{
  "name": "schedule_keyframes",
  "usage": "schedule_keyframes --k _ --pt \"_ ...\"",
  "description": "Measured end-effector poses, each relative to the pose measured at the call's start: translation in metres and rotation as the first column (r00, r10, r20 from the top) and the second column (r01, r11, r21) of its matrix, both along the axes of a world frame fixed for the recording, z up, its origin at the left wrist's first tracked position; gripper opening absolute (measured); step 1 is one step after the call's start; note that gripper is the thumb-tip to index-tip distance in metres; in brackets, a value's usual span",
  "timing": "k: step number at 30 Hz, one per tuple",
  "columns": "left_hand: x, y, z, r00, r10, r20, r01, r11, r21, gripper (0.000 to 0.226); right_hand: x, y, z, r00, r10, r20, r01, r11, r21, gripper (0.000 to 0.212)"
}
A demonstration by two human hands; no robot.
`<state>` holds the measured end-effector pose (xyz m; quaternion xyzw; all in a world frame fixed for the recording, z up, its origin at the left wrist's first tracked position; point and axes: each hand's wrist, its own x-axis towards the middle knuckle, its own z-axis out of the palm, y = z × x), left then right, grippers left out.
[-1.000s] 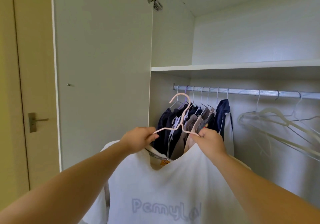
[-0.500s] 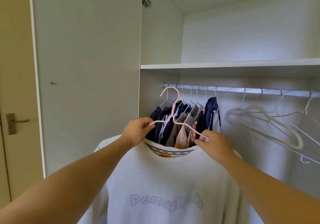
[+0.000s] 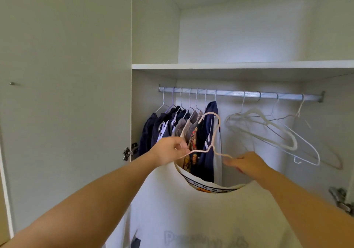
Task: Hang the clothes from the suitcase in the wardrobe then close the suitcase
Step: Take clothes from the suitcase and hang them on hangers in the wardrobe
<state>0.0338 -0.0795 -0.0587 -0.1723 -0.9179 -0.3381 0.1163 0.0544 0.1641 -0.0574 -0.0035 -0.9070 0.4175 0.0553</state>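
Chest print on the white sweatshirt pale grey-blue, first letter "P", the rest too blurred to read; woven tape inside the collar bore one small repeated word, seemingly "Pcmy"; an orange tag beneath it was unreadable. The sweatshirt sat on a thin pale pink hanger, held up before the open white wardrobe; its hook was below the silver metal rail, not on it, in front of the hung clothes. Left hand pinched the hanger's left arm, fingers curled; right hand pinched the right arm at the fingertips. A bunch of dark navy and grey garments was crowded at the rail's left end; several empty white hangers hung tilted toward the right; bare rail showed between the two groups. White shelf lay close above the rail; white wardrobe door stood open at left.
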Motion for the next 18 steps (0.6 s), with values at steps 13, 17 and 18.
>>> schedule_keyframes --k 13,17,18 --pt "-0.034 0.026 -0.006 0.997 -0.071 -0.012 0.070 0.994 -0.087 0.028 0.021 0.035 -0.023 0.870 -0.207 0.448 0.181 0.978 0.100 0.040" --pt "-0.039 0.027 -0.008 0.995 -0.097 0.004 0.097 0.992 -0.076 0.028 0.014 0.026 -0.018 0.901 -0.224 0.371 0.304 0.937 -0.172 0.040" --pt "-0.040 0.027 -0.008 0.995 -0.103 0.002 0.102 0.992 -0.079 0.027 0.011 0.023 -0.015 0.913 -0.210 0.349 0.304 0.922 -0.241 0.039"
